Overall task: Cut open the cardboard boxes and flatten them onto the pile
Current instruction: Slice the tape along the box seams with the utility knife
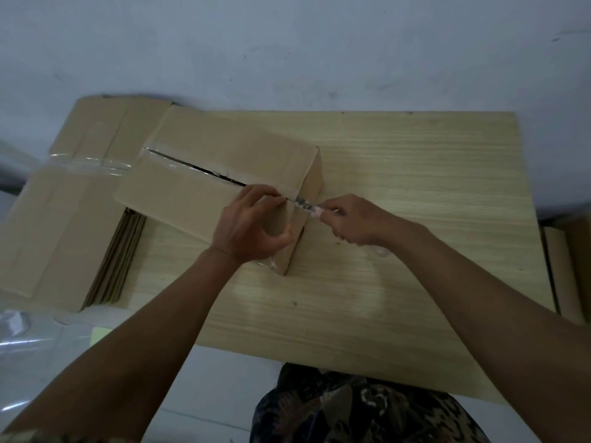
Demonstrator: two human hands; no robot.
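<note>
The cardboard box (220, 174) sits on the wooden tabletop (399, 187), out toward ten o'clock from the middle, its long top seam running from ten o'clock down to four o'clock. That seam is split open along most of its length, a dark gap showing between the two flaps, with clear tape glinting at the far end. At the near end, the left hand (252, 225) grips the corner of the box, fingers curled over the top flap and thumb wrapped against the end face. Right beside it at three o'clock, the right hand (355, 222) is closed around a pale pink utility knife (308, 207), its blade tip meeting the seam at the box's near edge, just touching the left fingertips' side. Out at nine o'clock, a pile of flattened boxes (64, 225) overhangs the tabletop's left edge, layered edges showing beneath. More cardboard (566, 266) stands at three o'clock beyond the tabletop. Patterned fabric (367, 407) shows at six o'clock.
</note>
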